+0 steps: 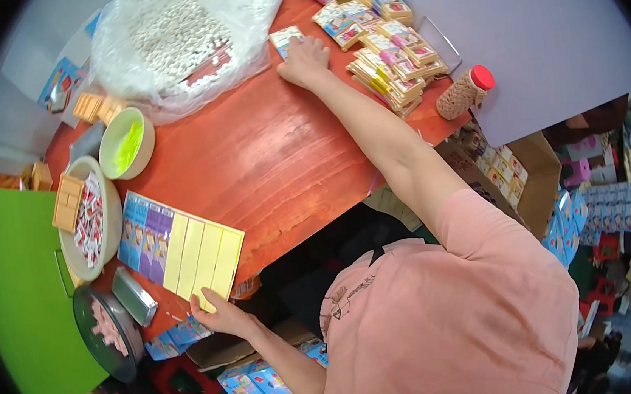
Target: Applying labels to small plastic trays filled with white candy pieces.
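Observation:
My left hand (222,314) pinches the near corner of a printed sheet (198,258), with blue and purple panels at one end and plain yellow strips at the other. The sheet lies over the red table's near left edge. Far ahead, my outstretched right hand (308,61) has its fingers curled over a small, flat printed pack (283,39); its underside is hidden. To the right of that hand stand uneven stacks of similar cream-edged packs (391,76). A clear plastic bag (254,32) of small white pieces spreads to its left.
A red-lidded jar (458,97) stands by the right edge. At left are a bowl (127,144) of yellow-green pieces, a tub (110,209) of red-and-white packets, a dark bowl (128,344) of pink pieces and a metal tin (134,296). An open carton (541,175) holds more packs.

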